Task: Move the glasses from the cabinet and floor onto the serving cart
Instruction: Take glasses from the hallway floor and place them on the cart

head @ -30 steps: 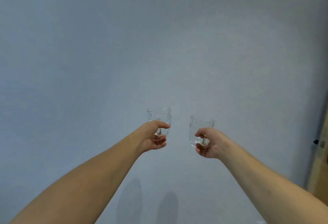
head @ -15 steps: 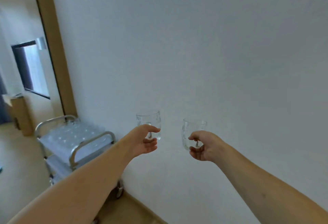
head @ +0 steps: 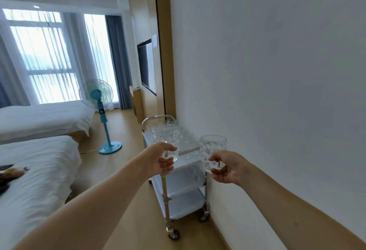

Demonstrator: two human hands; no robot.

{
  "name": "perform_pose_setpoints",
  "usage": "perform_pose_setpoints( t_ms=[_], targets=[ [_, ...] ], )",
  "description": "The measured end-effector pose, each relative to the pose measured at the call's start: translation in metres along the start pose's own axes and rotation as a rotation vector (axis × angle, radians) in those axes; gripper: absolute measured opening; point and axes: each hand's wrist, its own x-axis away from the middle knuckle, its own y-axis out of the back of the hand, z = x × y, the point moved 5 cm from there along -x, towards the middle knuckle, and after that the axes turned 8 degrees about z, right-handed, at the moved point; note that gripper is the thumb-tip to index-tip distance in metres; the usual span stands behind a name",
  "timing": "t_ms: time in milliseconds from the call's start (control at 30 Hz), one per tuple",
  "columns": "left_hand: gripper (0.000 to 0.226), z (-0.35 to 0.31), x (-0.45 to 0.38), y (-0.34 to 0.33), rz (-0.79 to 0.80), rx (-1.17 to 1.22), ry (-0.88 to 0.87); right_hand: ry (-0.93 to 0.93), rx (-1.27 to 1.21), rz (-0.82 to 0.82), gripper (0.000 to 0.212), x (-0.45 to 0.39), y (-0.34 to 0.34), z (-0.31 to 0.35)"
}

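My left hand holds a clear dimpled stemmed glass by its stem, upright. A second clear stemmed glass is held the same way by my right hand, a little lower and to the right. Both glasses hang in the air in front of the serving cart, a white three-shelf trolley on metal legs and castors that stands against the wall. Several clear glasses stand on its top shelf, partly hidden behind the glass in my left hand.
A white wall runs along the right. Two white beds fill the left side, with wooden floor between them and the cart. A blue standing fan stands near the window. A wall TV hangs beyond the cart.
The view has swung left from the bare wall to the room, bringing the cart into full view ahead. Both hands still hold their glasses, now closer to the cart.
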Motion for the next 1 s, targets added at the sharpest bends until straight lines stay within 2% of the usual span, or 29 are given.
perform_pose_setpoints(
  t_ms=[233,433,500,733,1000],
  targets=[
    [0.054,0.02,-0.058,0.085,-0.198,0.05,0.108,-0.13,0.046,0.16,0.015,-0.11,-0.069,-0.013],
    [0.049,0.025,-0.115,0.143,-0.227,0.083,0.146,-0.225,0.079,0.235,0.025,-0.177,-0.125,-0.028],
    [0.048,0.023,-0.137,0.164,-0.203,0.097,0.153,-0.229,0.072,0.227,0.024,-0.2,-0.146,-0.029],
    [0.064,0.001,-0.227,0.247,-0.136,0.083,0.148,-0.24,-0.044,0.138,0.019,-0.287,-0.233,-0.033],
    [0.06,-0.002,-0.326,0.335,-0.097,-0.004,0.278,-0.275,-0.151,0.034,0.024,-0.379,-0.301,-0.034]
  ],
)
